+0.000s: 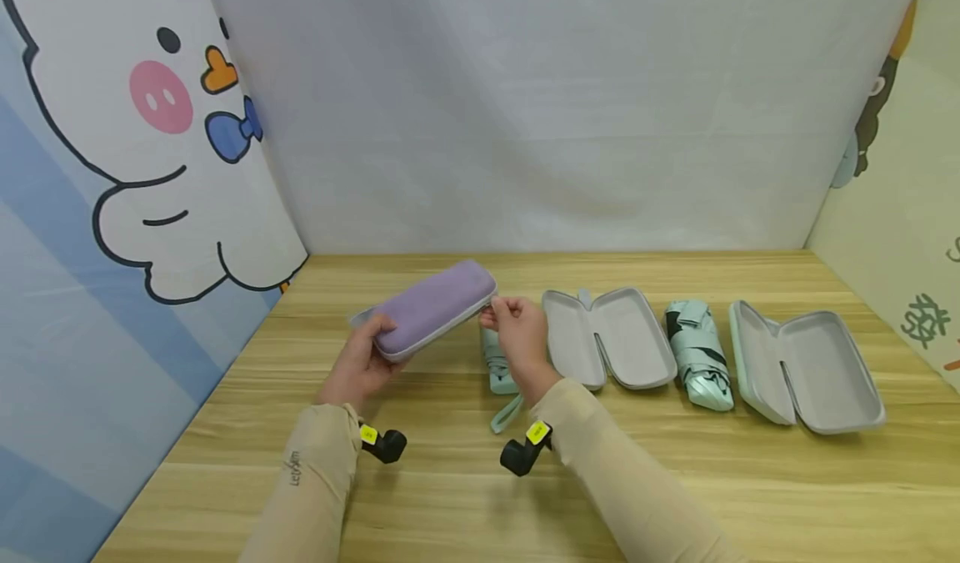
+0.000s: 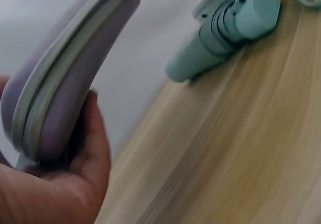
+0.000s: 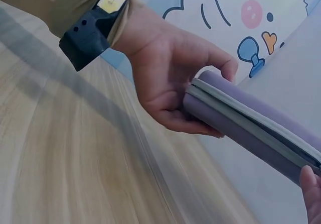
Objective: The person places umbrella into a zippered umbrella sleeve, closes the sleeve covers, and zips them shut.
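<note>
1. The near left end of the purple case (image 1: 435,300) is gripped by the left hand (image 1: 365,364), apparently for steadiness.
2. The right hand (image 1: 522,338) is pinched at the case's right end, on the zipper seam (image 3: 246,112); the pull is hidden.
3. The case is held above the table (image 1: 427,496), tilted, presumably so that the seam is exposed.
4. A folded umbrella (image 1: 498,367) is partly covered by the right hand.
5. Farther right, a second umbrella (image 1: 699,354) is set between a left open case (image 1: 641,342) and a right open case (image 1: 828,371), likely spaced for easy reach.
</note>
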### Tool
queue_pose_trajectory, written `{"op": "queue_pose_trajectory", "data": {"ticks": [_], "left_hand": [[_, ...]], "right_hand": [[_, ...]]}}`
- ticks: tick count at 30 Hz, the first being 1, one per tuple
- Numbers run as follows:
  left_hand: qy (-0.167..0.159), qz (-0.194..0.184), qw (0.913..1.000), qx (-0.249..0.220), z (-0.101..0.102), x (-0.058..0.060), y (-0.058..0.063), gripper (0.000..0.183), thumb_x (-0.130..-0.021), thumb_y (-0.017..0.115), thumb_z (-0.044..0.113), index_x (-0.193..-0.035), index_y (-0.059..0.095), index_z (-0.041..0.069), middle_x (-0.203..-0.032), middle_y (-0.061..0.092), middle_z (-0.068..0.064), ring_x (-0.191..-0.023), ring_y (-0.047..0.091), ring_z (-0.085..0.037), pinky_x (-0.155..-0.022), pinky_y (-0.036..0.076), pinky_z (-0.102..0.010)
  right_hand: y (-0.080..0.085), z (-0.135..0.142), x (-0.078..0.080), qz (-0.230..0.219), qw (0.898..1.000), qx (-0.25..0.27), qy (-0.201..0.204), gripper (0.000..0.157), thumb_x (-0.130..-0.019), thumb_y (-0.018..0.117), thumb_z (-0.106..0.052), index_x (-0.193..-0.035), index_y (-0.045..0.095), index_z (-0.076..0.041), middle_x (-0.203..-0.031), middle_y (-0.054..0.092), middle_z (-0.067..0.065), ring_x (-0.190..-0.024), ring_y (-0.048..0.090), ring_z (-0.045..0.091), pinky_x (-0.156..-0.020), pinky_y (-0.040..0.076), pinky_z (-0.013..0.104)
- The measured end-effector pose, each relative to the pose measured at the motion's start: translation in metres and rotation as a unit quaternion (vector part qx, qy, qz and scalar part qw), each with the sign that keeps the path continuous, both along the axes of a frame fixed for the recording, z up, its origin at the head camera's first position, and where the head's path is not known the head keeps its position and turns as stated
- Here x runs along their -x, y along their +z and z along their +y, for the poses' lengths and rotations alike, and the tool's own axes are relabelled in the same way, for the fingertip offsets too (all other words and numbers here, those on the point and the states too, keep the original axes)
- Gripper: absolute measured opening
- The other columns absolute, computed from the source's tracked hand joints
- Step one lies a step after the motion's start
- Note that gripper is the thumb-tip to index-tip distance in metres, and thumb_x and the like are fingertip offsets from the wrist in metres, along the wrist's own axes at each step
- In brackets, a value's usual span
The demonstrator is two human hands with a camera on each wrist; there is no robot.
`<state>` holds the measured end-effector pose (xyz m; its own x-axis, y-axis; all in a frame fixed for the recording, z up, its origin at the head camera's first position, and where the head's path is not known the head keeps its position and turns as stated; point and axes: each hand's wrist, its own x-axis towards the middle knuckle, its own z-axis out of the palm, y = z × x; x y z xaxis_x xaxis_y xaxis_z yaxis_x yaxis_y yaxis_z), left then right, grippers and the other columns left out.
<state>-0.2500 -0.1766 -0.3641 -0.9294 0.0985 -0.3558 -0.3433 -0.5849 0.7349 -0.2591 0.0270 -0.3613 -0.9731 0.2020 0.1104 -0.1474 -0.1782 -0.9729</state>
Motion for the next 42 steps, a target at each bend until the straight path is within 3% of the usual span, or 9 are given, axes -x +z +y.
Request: {"op": "queue_pose_trajectory", "data": {"ticks": [3, 6, 8, 10, 13, 19, 31, 37, 42], "left_hand": [[-0.08, 0.016, 0.9928, 0.088, -0.008, -0.002, -0.003, 0.059, -0.085, 0.05, 0.009, -0.138, 0.025, 0.007, -0.116, 0.04, -0.009, -0.095, 0.049, -0.019, -0.075, 0.046, -0.028], [-0.158, 0.037, 0.972, 0.17, -0.012, -0.004, -0.006, 0.061, -0.083, 0.054, 0.011, -0.136, 0.027, -0.002, -0.109, 0.046, -0.008, -0.089, 0.053, -0.016, -0.075, 0.046, -0.027], [-0.192, 0.048, 0.9589, 0.203, -0.012, -0.005, -0.007, 0.062, -0.081, 0.056, 0.011, -0.134, 0.029, -0.007, -0.105, 0.05, -0.008, -0.087, 0.055, -0.015, -0.076, 0.046, -0.028], [-0.213, 0.057, 0.9494, 0.224, -0.011, -0.006, -0.007, 0.062, -0.08, 0.059, 0.012, -0.132, 0.032, -0.008, -0.104, 0.053, -0.008, -0.087, 0.056, -0.015, -0.077, 0.047, -0.029], [-0.23, 0.056, 0.9426, 0.236, -0.007, -0.006, -0.006, 0.06, -0.081, 0.062, 0.014, -0.13, 0.037, -0.008, -0.104, 0.056, -0.009, -0.088, 0.057, -0.017, -0.079, 0.047, -0.031], [-0.241, 0.056, 0.924, 0.292, 0.003, -0.004, -0.004, 0.066, -0.085, 0.063, 0.036, -0.131, 0.041, -0.006, -0.102, 0.062, -0.01, -0.086, 0.061, -0.017, -0.078, 0.049, -0.033], [-0.192, 0.048, 0.9436, 0.265, 0.011, -0.002, -0.008, 0.062, -0.086, 0.062, 0.039, -0.129, 0.045, -0.002, -0.095, 0.064, -0.009, -0.08, 0.062, -0.018, -0.072, 0.05, -0.032], [-0.181, 0.051, 0.9475, 0.259, 0.013, -0.002, -0.009, 0.06, -0.086, 0.061, 0.037, -0.128, 0.046, -0.003, -0.093, 0.065, -0.008, -0.08, 0.062, -0.018, -0.072, 0.05, -0.032], [-0.172, 0.049, 0.949, 0.26, 0.015, -0.002, -0.011, 0.06, -0.086, 0.062, 0.037, -0.128, 0.046, -0.002, -0.094, 0.064, -0.008, -0.08, 0.062, -0.018, -0.073, 0.05, -0.032]], "right_hand": [[0.0, 0.003, 0.002, -0.01, 1.0, -0.006, 0.001, 0.015, -0.093, 0.054, -0.002, -0.093, 0.058, 0.013, -0.082, 0.065, 0.021, -0.066, 0.065, 0.013, -0.069, 0.053, 0.027], [0.0, 0.004, 0.003, -0.019, 1.0, -0.008, 0.0, 0.015, -0.093, 0.055, -0.002, -0.093, 0.058, 0.012, -0.081, 0.065, 0.02, -0.065, 0.065, 0.014, -0.07, 0.053, 0.029], [-0.001, 0.004, 0.004, -0.021, 1.0, -0.007, -0.001, 0.015, -0.092, 0.055, -0.001, -0.093, 0.059, 0.013, -0.08, 0.065, 0.02, -0.064, 0.064, 0.013, -0.069, 0.054, 0.029], [0.0, 0.004, 0.004, -0.021, 1.0, -0.001, -0.001, 0.014, -0.092, 0.056, -0.001, -0.093, 0.059, 0.013, -0.079, 0.065, 0.019, -0.064, 0.063, 0.012, -0.068, 0.054, 0.028], [-0.001, 0.003, 0.004, -0.017, 1.0, 0.0, 0.0, 0.014, -0.091, 0.056, 0.0, -0.092, 0.059, 0.014, -0.079, 0.065, 0.019, -0.063, 0.063, 0.011, -0.066, 0.053, 0.026], [-0.001, -0.002, 0.001, -0.017, 1.0, -0.012, 0.011, 0.014, -0.091, 0.057, 0.001, -0.092, 0.06, 0.015, -0.078, 0.065, 0.019, -0.062, 0.062, 0.011, -0.066, 0.054, 0.026], [-0.001, -0.007, -0.001, -0.047, 0.998, -0.044, 0.019, 0.018, -0.091, 0.058, -0.004, -0.094, 0.061, 0.013, -0.069, 0.062, 0.009, -0.056, 0.057, 0.009, -0.066, 0.054, 0.031], [-0.005, -0.008, 0.0, -0.038, 0.997, -0.064, 0.017, 0.017, -0.091, 0.059, -0.005, -0.089, 0.062, 0.011, -0.067, 0.062, 0.008, -0.055, 0.056, 0.009, -0.06, 0.052, 0.026], [-0.007, -0.01, 0.0, -0.046, 0.996, -0.08, 0.003, 0.017, -0.09, 0.06, -0.007, -0.085, 0.064, 0.008, -0.066, 0.061, 0.006, -0.057, 0.056, 0.008, -0.067, 0.054, 0.034]]}}
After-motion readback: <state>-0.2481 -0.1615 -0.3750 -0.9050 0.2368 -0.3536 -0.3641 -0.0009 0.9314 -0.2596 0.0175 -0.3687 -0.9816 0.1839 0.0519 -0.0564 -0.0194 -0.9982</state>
